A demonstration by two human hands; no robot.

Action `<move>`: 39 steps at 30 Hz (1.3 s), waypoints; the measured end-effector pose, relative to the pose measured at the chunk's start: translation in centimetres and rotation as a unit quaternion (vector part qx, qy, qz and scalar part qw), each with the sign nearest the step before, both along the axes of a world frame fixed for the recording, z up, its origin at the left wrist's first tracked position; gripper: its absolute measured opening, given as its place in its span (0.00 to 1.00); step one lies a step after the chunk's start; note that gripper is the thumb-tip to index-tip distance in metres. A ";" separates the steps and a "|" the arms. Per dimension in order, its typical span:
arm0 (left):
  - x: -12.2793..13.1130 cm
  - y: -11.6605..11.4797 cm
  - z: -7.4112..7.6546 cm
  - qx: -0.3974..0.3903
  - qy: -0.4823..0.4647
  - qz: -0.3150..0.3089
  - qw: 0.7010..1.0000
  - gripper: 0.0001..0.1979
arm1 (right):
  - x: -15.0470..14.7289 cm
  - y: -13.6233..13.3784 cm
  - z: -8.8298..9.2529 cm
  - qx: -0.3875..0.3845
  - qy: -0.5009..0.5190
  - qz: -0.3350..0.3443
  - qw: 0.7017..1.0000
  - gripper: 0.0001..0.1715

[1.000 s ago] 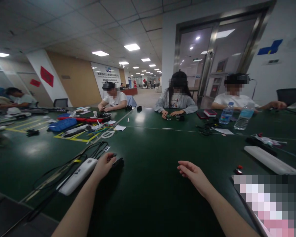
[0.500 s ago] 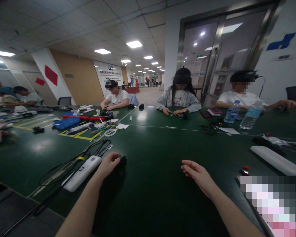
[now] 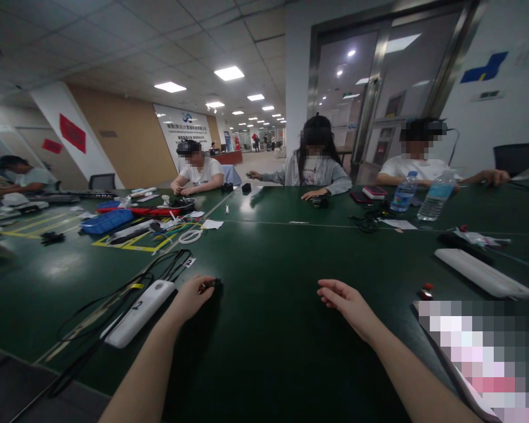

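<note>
My left hand (image 3: 197, 294) is closed on a small black object (image 3: 217, 283) at the green tabletop (image 3: 264, 346); its kind is too small and dark to make out. Just left of that wrist lies a white power bank-like block (image 3: 139, 314) marked "2", with black cables (image 3: 158, 273) beside and behind it. Over the right part of the table, my right hand (image 3: 341, 298) is held with its fingers loosely stretched out and slightly bent. Nothing shows between its fingers, and it is apart from other things.
On the left lie a blue basket (image 3: 108, 221), coloured wires (image 3: 171, 226) and a coiled white cable (image 3: 190, 236). To the right are a long white case (image 3: 480, 272), a small red-topped item (image 3: 426, 291) and two water bottles (image 3: 438, 197). Several people sit around the table.
The view has turned slightly right, shifting everything left. My hands keep nearly the same pose. The person opposite has raised one hand sideways with a small thing in it.
</note>
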State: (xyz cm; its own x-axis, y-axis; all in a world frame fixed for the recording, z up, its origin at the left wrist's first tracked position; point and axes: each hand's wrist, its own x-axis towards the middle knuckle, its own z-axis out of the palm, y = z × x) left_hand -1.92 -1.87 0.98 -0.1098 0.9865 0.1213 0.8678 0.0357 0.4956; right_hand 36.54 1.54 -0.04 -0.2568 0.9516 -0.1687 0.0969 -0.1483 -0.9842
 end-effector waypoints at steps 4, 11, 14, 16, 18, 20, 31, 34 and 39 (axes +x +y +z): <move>0.0 0.0 0.1 0.002 0.051 -0.012 0.999 0.16 | 0.0 0.0 0.0 0.001 -0.004 0.001 1.000 0.19; -0.3 0.2 -0.7 0.017 0.098 0.021 0.995 0.14 | -0.1 -0.3 0.5 -0.003 -0.002 0.000 1.000 0.19; -0.2 0.2 -0.8 0.008 0.104 0.031 0.994 0.15 | -0.2 -0.3 0.7 -0.003 -0.001 -0.003 1.000 0.18; 0.0 0.2 -0.7 0.000 0.112 0.033 0.993 0.15 | -0.2 -0.3 0.8 -0.006 -0.003 -0.004 1.000 0.18; 0.4 0.2 -0.5 -0.004 0.119 0.032 0.992 0.14 | -0.2 -0.3 0.8 -0.010 -0.004 -0.006 1.000 0.18; 0.7 0.1 -0.3 -0.003 0.122 0.032 0.992 0.14 | -0.2 -0.3 0.8 -0.012 -0.005 -0.008 1.000 0.17; 1.0 -0.1 -0.3 0.004 0.156 0.058 0.986 0.14 | 0.1 0.0 0.0 -0.007 -0.010 -0.001 1.000 0.19; 0.7 0.1 -0.5 0.003 0.165 0.052 0.985 0.14 | 0.1 0.0 -0.1 -0.004 -0.007 0.003 1.000 0.19; 0.3 0.6 -0.7 -0.006 0.172 0.067 0.983 0.12 | 0.1 0.1 -0.2 -0.006 0.000 0.004 1.000 0.20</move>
State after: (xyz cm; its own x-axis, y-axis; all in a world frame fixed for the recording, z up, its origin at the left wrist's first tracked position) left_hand -1.67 -1.31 0.26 -0.1937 0.9675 0.1626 0.9710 0.1654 0.1729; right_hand 36.62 1.68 -0.28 -0.2652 0.9473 -0.1795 0.0984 -0.1586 -0.9824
